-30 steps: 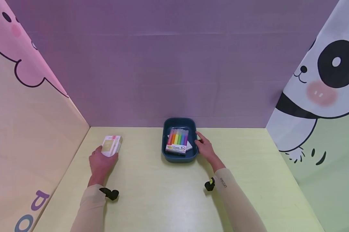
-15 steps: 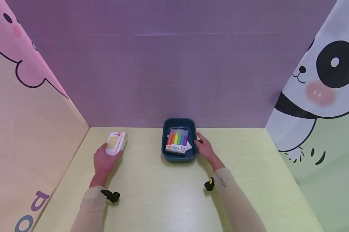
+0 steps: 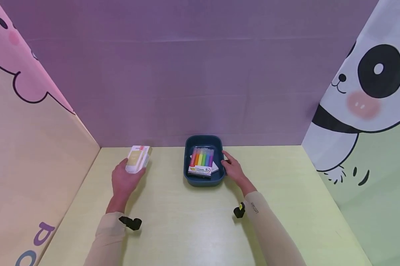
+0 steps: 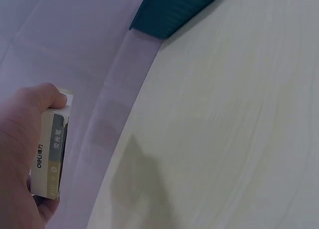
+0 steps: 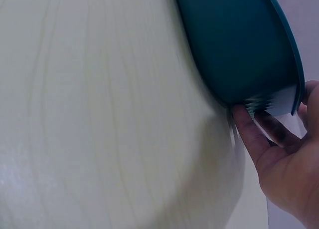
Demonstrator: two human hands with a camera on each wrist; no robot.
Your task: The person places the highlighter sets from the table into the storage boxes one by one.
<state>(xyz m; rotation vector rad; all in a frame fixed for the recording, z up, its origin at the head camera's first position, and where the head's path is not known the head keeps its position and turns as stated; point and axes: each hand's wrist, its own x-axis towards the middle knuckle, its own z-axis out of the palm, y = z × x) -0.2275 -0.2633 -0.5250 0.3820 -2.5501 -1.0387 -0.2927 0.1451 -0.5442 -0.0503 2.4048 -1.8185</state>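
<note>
My left hand grips a white-and-beige box of highlighters, raised off the table on the left. The left wrist view shows the thumb bent over one end of this box. Near the back of the table stands a dark blue plastic basket. In it lies a clear pack of coloured highlighters, partly over a white item whose kind is hidden. At the basket's right side, my right hand rests its fingertips against the outer wall; the right wrist view shows these fingers on the basket's edge.
The pale wooden table ends at a purple back wall. Printed side panels stand left and right. Between the left hand and the basket lies bare tabletop.
My left hand has moved forward and to the right with the box of highlighters, raising it. My right hand and the basket have stayed in place; the head view has shifted slightly.
</note>
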